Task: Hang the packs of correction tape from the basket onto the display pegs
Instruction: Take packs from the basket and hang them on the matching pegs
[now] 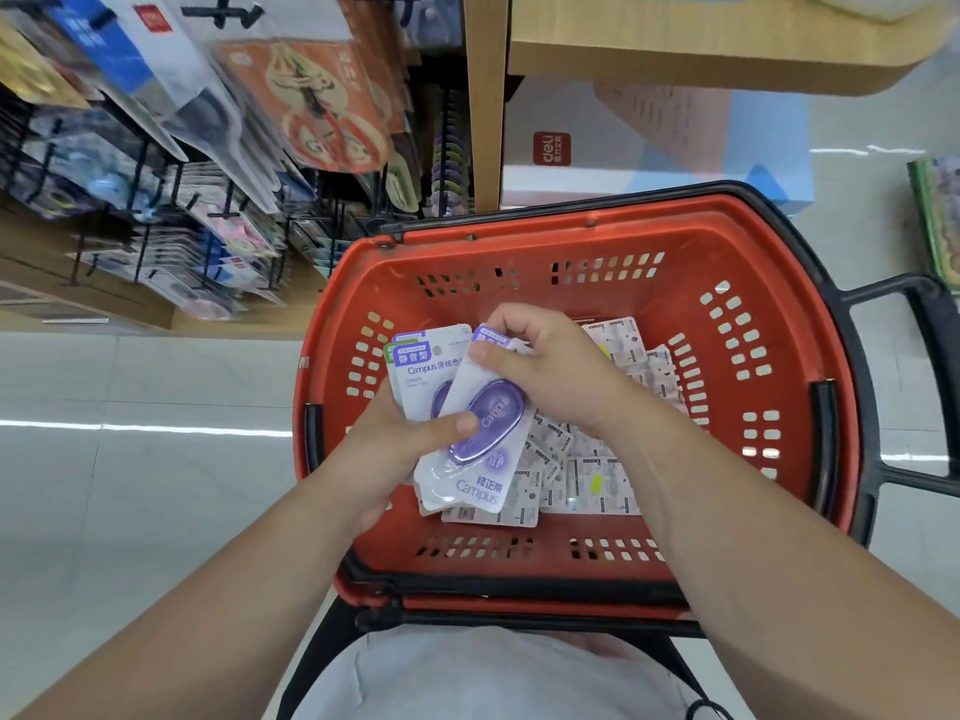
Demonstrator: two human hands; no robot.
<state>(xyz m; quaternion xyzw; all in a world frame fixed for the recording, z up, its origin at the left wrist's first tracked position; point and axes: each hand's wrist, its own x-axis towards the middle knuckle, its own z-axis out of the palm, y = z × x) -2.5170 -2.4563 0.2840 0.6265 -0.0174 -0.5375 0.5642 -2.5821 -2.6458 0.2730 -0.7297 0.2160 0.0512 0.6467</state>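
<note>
Red plastic basket with slotted walls fills the middle of the view, its black handle swung out to the right; both hands are working right above it. The left hand grips a small fan of white-and-purple correction tape packs from below, fingers curled under the cards and out of sight, thumb pressed flat on the front pack; that one is a white blister card with a glossy purple oval dispenser, lying tilted across the cards behind it. In comes the right hand from above; it pinches the top edge of the front pack, thumb on the printed face, the other fingers curled tight over the back. So the front pack is held at both ends, above the basket floor; whether it touches the heap beneath, I cannot tell.

Down below, the loose packs lie in a heap, mostly printed backs up, spread toward the right wall and the near wall. Off to the left, black display pegs carry hanging stationery cards, blurred, well apart from the hands. Beyond the basket stands a pale wooden upright; beside it sits a white-and-blue carton with a red logo. Glossy pale floor tiles run under it all; a light grey shirt shows at the bottom edge.
</note>
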